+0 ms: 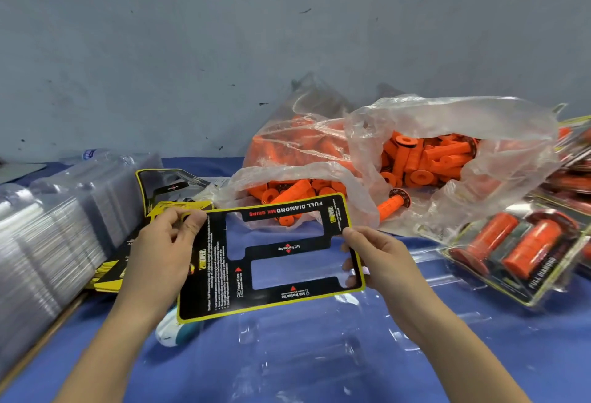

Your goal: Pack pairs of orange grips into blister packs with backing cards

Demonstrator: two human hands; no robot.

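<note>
Currently the backing card (287, 247), judged light, thin and floppy around its cut-outs, hangs over the blister tray (303, 338) near the counter's front edge, left hand (166, 242) and right hand (374, 258) each pinching a short edge in the fingers, which looks the safest hold.

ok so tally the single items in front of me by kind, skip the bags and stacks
backing card, held up: 1
empty clear blister on the blue cloth: 1
orange grip lying alone by the bag: 1
finished pack, nearest one: 1
white and teal object partly hidden by the card: 1
total: 5
</note>
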